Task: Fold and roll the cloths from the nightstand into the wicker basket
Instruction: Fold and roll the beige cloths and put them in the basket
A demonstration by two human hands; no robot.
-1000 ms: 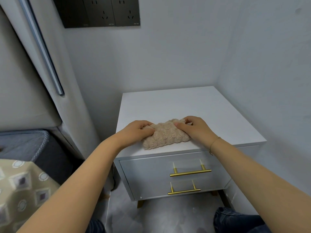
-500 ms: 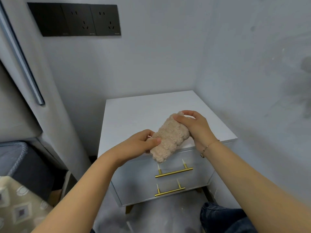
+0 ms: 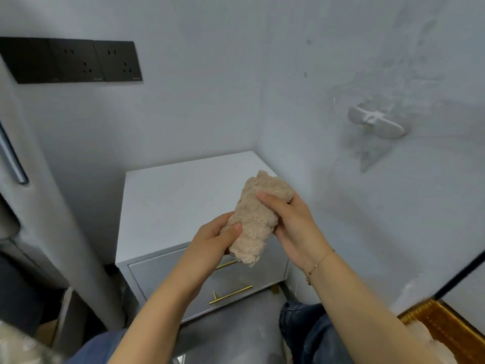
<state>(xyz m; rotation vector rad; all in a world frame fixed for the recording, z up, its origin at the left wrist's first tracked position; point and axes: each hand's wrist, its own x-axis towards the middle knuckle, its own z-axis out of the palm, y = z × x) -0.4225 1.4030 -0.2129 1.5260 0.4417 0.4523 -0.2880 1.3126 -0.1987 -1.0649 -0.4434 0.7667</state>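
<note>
**One Rolled Cloth in Hand, Basket Barely in View**

The beige cloth (image 3: 258, 219) was already rolled into a compact bundle and was held in the air in front of the nightstand (image 3: 181, 190), above its drawer fronts and not touching the top. The left hand (image 3: 210, 243) gripped the lower part of the roll, thumb pressed across its front and fingers curled behind. The right hand (image 3: 291, 224) wrapped the upper part, fingers curled over the roll's side. Both hands were closed on the same cloth.

Judged from this, the folding and rolling of this cloth looked finished or nearly so; what remained was to carry it to the wicker basket (image 3: 443, 327) and set it in. Only a golden-brown woven corner showed at the lower right edge, behind the right forearm, with something pale and fluffy beside it that might have been another cloth; it was too blurred to say. The visible top of the nightstand carried no further cloths, so this may have been the last one, though part of the surface was hidden by the roll and hands.

Counted: one cloth in hand, two hands, one nightstand with two brass drawer handles (image 3: 231, 294), one basket partly seen, three dark wall sockets (image 3: 76, 61), and one white wall hook (image 3: 376, 122).
</note>
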